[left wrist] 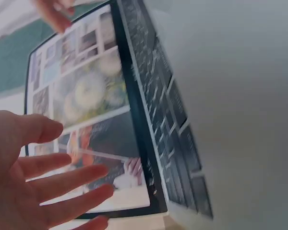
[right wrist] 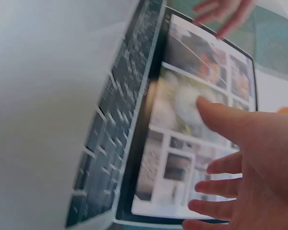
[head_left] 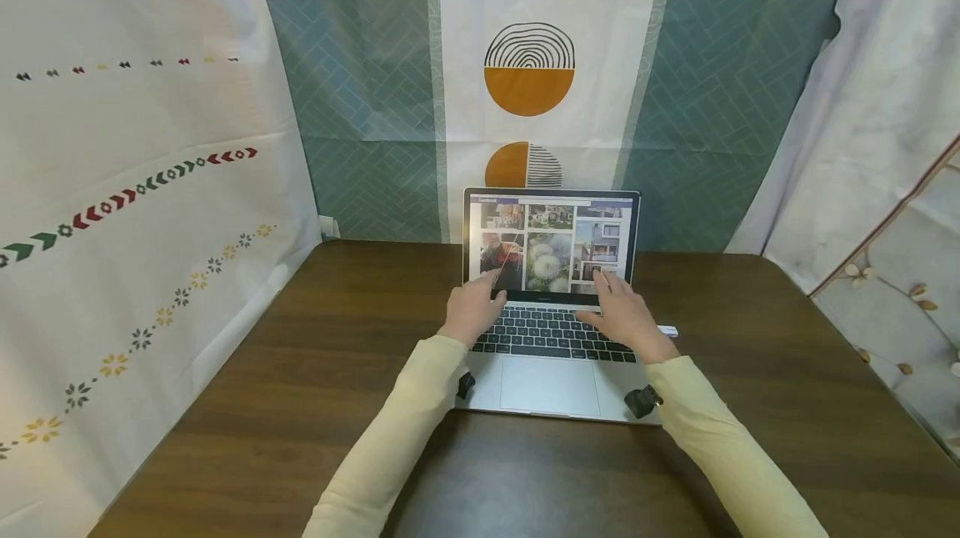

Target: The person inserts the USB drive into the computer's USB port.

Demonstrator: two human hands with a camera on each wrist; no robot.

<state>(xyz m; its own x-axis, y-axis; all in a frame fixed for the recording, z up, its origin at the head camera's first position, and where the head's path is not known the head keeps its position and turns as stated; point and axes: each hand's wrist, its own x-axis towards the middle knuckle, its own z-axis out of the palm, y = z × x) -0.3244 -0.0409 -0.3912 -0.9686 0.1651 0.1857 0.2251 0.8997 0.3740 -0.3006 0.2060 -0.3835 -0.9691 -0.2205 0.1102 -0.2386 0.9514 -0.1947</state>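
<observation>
An unfolded silver laptop (head_left: 550,388) stands on the table, its lit screen (head_left: 550,258) showing a page of photos. Over the left part of its black keyboard (head_left: 543,329) is my left hand (head_left: 474,307), fingers extended toward the screen. My right hand (head_left: 621,317) hovers over the keyboard's right part with its fingers spread. In the left wrist view the left hand (left wrist: 48,182) has its fingers apart and holds nothing. The right wrist view shows the right hand (right wrist: 249,163) likewise, thumb out and palm bare, in front of the screen (right wrist: 182,100).
The dark wooden table (head_left: 300,421) extends to both sides of the laptop. A small white plug-like piece (head_left: 667,331) sticks out at the laptop's right side. Behind the table hangs a green and white patterned curtain (head_left: 360,87); white patterned cloths (head_left: 150,213) hang at the sides.
</observation>
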